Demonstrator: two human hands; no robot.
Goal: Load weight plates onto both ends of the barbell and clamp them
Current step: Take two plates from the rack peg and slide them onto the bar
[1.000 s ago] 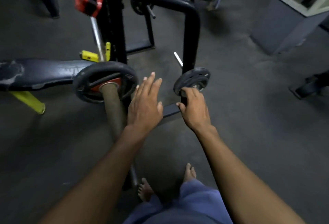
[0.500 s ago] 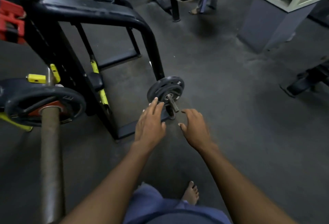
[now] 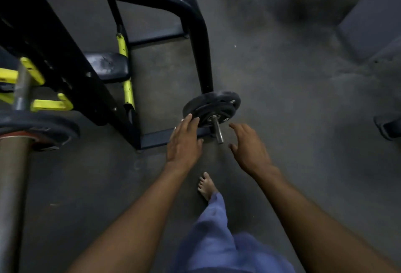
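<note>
- Both arms reach out and down toward the small weight plates, a dark stack sitting on a short storage peg low on the black rack frame.
- The left hand is flat and spread, palm down, and its fingertips touch the lower left rim of the front plate; nothing is gripped.
- The right hand hovers just right of the peg, fingers loosely curled and spread, holding nothing and touching no plate.
- The bare steel end of the peg pokes out between the two hands, tilted toward the camera.
- Over at the left edge, the barbell runs up the picture, its thick sleeve carrying one large dark plate with a red ring at the hub.
- That bar end is well apart from the hands.
- Yellow brackets on the rack show behind the loaded plate, blurred.
- A yellow strut stands beside a small dark pad inside the frame.
- Down below, a bare foot stands on the grey floor between the forearms, with a blue trouser leg above it.
- Whether any collar sits on the barbell cannot be told from here.
</note>
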